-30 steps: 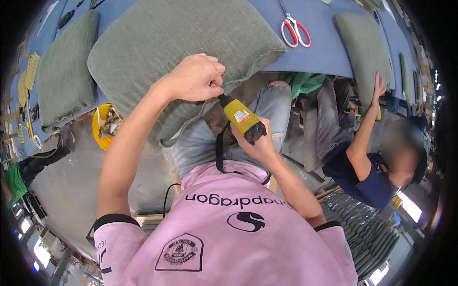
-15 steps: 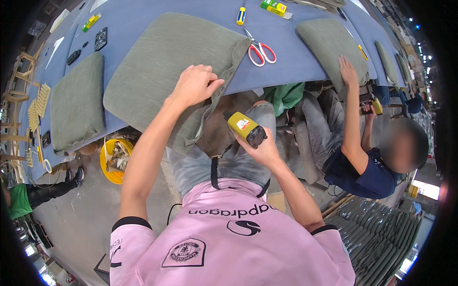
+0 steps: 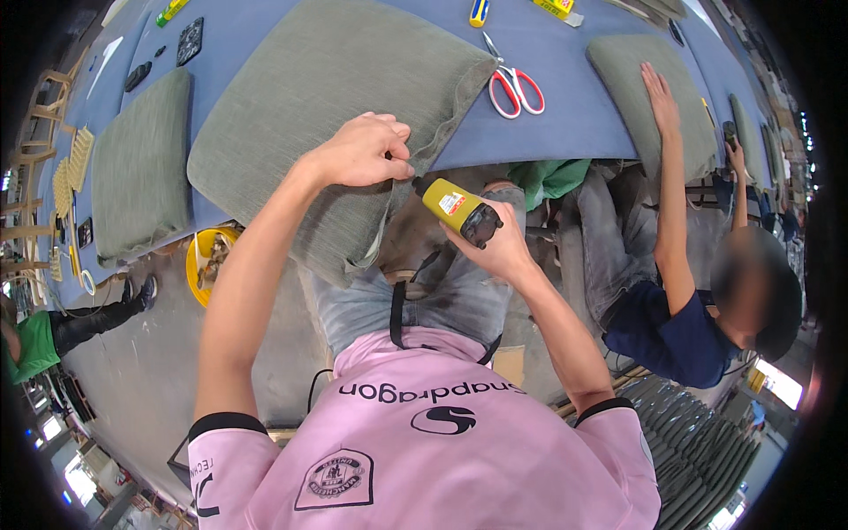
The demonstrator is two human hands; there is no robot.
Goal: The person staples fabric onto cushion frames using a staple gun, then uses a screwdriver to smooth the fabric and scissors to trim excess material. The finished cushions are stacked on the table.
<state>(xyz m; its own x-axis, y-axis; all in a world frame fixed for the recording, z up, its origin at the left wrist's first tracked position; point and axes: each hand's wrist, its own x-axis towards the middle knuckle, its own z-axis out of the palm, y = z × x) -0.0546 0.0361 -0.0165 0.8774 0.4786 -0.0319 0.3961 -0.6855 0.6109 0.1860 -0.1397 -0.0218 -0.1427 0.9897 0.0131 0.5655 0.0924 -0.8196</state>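
A grey-green cushion (image 3: 291, 115) lies on the blue-covered table, its near part hanging over the edge towards my lap. My left hand (image 3: 369, 152) rests at its right side with fingers curled, pinching the loose fabric flap (image 3: 442, 132) along the seam. In my right hand (image 3: 503, 243) is an olive-yellow power tool (image 3: 449, 205) with black ends; its exact kind is not clear. The tool's black nose points at the fabric edge just beside my left fingers; whether it touches cannot be made out. Red-and-white scissors (image 3: 515, 88) lie right of the cushion.
Another cushion (image 3: 146, 168) lies to the left, above a yellow bucket (image 3: 205, 265). On the right, a co-worker (image 3: 671, 327) has one hand flat on a cushion (image 3: 654, 97) and a tool in the other. A yellow-handled screwdriver (image 3: 479, 12) and a phone (image 3: 190, 41) lie farther back.
My left fingers have closed on the fabric edge, and the tool in my right hand has come up close to it. The co-worker's tool hand has risen towards their cushion. My view has shifted slightly.
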